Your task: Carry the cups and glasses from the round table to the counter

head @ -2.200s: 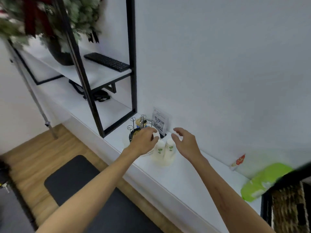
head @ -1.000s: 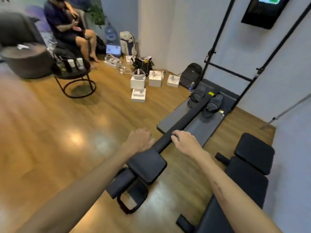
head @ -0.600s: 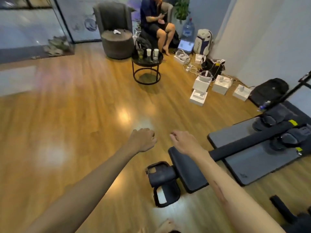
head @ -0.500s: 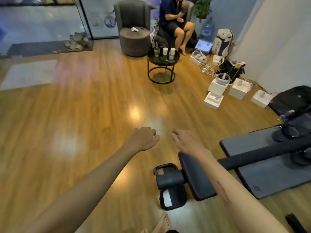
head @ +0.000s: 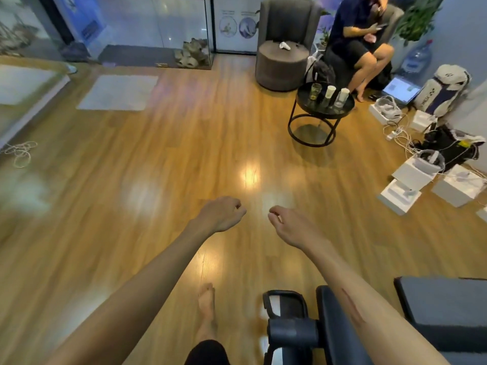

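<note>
The round black table (head: 303, 102) stands far off at the upper right of the wooden floor. On it are a clear glass (head: 315, 90) with yellowish liquid, a white paper cup (head: 329, 93) and a pale cup (head: 343, 96). My left hand (head: 222, 213) and my right hand (head: 290, 225) hang out in front of me over bare floor, well short of the table. Both are loosely curled and hold nothing.
A person (head: 358, 40) sits just behind the table, beside a grey armchair with a round stool (head: 282, 64). White boxes and cables (head: 416, 175) litter the floor at the right. A black exercise bench (head: 326, 325) lies at the lower right, beside my bare foot (head: 207, 301).
The view has swung from the white counter, where paper cups stand, round to the room. The round table has come nearer. My hands have stayed empty and curled in slightly.
</note>
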